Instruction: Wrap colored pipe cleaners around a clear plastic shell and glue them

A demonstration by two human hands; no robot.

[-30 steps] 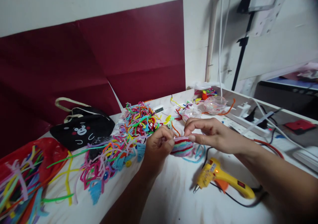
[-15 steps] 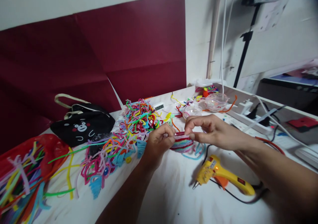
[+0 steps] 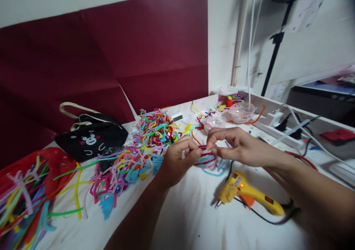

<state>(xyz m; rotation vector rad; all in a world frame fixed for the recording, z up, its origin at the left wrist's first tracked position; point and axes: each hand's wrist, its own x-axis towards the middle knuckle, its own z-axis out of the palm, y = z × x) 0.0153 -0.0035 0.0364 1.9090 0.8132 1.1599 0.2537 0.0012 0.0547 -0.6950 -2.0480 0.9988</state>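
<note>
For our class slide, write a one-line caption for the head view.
The left hand and right hand hold a striped craft piece, with a yellow glue gun lying nearby.

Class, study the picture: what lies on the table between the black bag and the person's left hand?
In the head view, a colourful spread of pipe cleaners lies between the black bag and the left hand.

The left forearm (image 3: 141, 213) slants up from the lower edge to a left hand (image 3: 179, 160) with curled fingers, its thumb pressed towards the forefinger in a pinching grip. The right forearm (image 3: 307, 183) reaches in from the right; the right hand (image 3: 235, 145) arches its fingers over an extended thumb, its fingertips near the left's.
</note>
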